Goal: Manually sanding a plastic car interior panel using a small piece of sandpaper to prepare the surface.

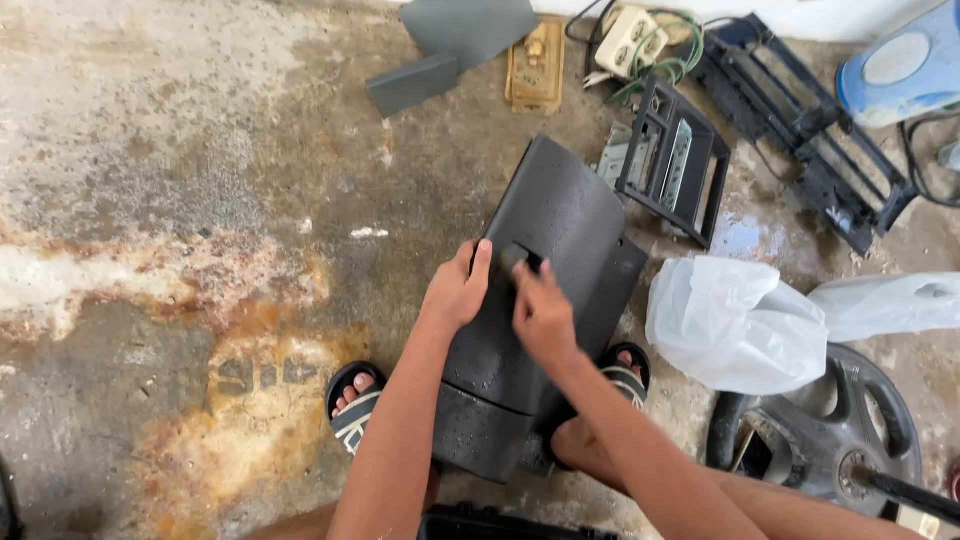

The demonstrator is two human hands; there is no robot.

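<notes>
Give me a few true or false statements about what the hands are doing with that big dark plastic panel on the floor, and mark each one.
1. Both hands rest on the large dark grey plastic panel. True: the left hand and right hand meet near its middle.
2. The right hand holds a small dark pad against the panel. True.
3. A black steering wheel lies at far left. False: it lies at lower right.
4. The white plastic bag covers the panel. False: it lies beside it on the stained concrete floor.
</notes>
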